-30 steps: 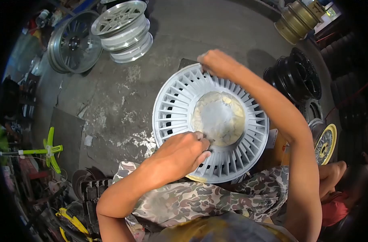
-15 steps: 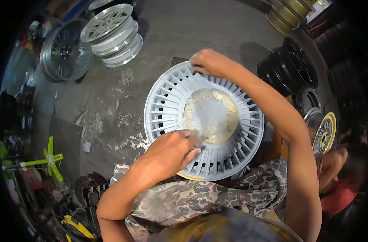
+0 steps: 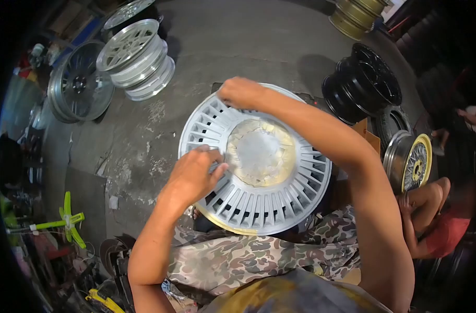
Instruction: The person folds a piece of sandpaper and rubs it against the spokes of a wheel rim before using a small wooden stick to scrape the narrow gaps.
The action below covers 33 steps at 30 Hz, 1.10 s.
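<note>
A grey-white wheel rim [image 3: 264,208] with many radial fins lies in front of my lap. Its round centre [image 3: 260,152] is covered with yellowish masking tape and dusted grey. My left hand [image 3: 195,171] rests on the rim's left side, its fingers curled over the fins beside the taped centre. At the rim's upper left edge is my right hand [image 3: 237,94], its fingers bent down and pressed together. Whatever those fingers hold, if anything, is hidden beneath them.
Silver rims [image 3: 139,57] stand at upper left, a black rim [image 3: 366,83] at upper right, a gold one [image 3: 355,18] behind it. A yellow-lipped rim [image 3: 416,163] is at right near another person [image 3: 441,229]. A green fan-like object [image 3: 68,220] stands at lower left.
My right hand has moved left along the rim's upper edge. My left hand has shifted up and left. The rim appears turned, with its yellow edge patch further left.
</note>
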Available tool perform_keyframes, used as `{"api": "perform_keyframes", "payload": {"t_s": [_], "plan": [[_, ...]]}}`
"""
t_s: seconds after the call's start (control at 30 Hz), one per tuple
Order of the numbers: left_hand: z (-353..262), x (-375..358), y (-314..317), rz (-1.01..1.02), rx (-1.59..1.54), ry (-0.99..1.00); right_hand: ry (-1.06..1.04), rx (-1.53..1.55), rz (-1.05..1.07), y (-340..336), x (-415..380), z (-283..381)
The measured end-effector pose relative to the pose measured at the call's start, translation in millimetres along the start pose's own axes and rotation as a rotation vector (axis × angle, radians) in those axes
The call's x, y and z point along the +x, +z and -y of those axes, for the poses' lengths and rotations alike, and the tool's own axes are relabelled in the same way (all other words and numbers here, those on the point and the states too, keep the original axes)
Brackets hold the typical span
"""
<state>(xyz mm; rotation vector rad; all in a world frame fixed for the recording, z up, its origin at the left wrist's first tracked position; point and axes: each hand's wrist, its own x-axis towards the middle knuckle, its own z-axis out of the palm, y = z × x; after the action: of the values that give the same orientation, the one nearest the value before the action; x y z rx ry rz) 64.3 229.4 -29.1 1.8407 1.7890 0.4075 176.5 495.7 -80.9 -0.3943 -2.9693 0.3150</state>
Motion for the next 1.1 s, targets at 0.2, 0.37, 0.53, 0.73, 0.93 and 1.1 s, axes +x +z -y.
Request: {"api": "perform_keyframes", "payload": {"t_s": [0.2,0.37,0.53,0.73,0.93,1.1], "plan": [[12.0,-3.6,-7.6,-0.032,0.066,-0.163,0.039,0.135,-0.397,-75.0,-29.5,-4.5],[61.1,-5.4,-8.5,-0.12,0.068,-0.26,0.625,0.522,-0.481,-96.1,-159.4,-54.9],[82.9,-21.4,20.9,0.212,-0.461,-0.732,0.905,0.719,-0.582,16.3,-220.8,-117.8],[77.9,-33.1,90.3,-0.028,-0.966,-0.816,0.987,0.418,-0.731,59.0,-187.8,-96.8],[180.4,49.6,88.4,-0.443,-0.588,-0.503,1.19,0.532,-0.744,83.1,-322.2,-41.5],[192.9,162.0,71.6,-0.43,-0.402,-0.03,1.401,1.371,-0.993,49.2,-372.5,185.7]]}}
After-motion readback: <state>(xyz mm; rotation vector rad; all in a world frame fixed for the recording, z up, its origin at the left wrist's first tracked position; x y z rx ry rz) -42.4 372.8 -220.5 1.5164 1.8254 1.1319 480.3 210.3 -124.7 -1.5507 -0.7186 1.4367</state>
